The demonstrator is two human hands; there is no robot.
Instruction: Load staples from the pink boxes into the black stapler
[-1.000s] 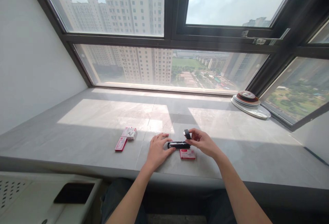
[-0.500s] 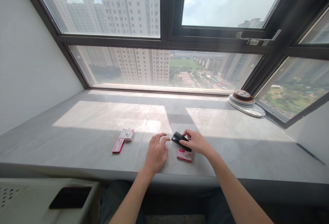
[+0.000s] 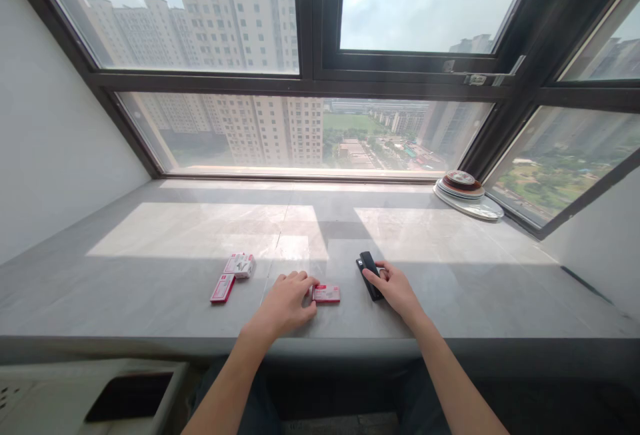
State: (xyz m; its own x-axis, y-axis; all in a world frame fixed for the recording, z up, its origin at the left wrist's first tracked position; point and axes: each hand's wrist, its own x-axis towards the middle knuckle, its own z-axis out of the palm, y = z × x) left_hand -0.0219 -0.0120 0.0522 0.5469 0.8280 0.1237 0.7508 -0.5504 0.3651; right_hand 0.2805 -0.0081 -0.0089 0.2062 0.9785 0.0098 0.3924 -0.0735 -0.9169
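A small red-and-white box lies flat on the grey sill, its left end between the thumb and fingers of my left hand. To the right, my right hand grips a black stapler, which points away from me and leans slightly left. Two more small boxes are off to the left: a white box with red print and, touching its near corner, a red-edged box.
A stack of plates stands in the far right corner by the window. The sill ends at a front edge close to my forearms. Below left is a pale cabinet-like surface with a dark recess.
My left hand has taken hold of the red-and-white box, which has shifted left. My right hand has moved slightly right and turned the stapler more upright in view, away from the box.
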